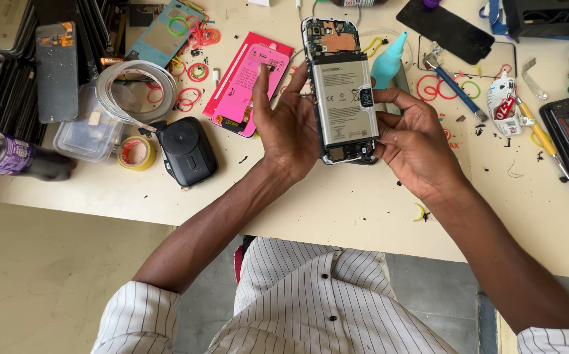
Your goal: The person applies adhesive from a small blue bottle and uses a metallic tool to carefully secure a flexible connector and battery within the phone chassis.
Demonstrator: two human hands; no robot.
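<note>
I'm holding the opened smartphone with its back cover off and grey battery exposed (342, 92) up between both hands, above the cream worktable (337, 203). My left hand (287, 124) is bracing its left edge, fingers stretched up along the side, and my right hand (415, 141) is gripping the right edge and lower corner, thumb pressing onto the battery's edge. So both hands are clamped on the phone, one either side.

It's feeling light and stiff to my judgement, but fragile: bare circuit board at the top, and small connectors at the bottom. I'd say the safe hold is on the frame's long edges, off the board.

The battery is wearing a pale grey rectangular label with a small dark square sticker near my right fingers. Beyond my left fingertips, a bright pink rectangular package (248, 85) is lying flat. Behind the phone, a turquoise nozzle-tipped glue bottle (389, 59) is peeking out. Further left of my left hand, a black boxy device (187, 151) and a yellow tape roll (136, 153) are sitting.
</note>
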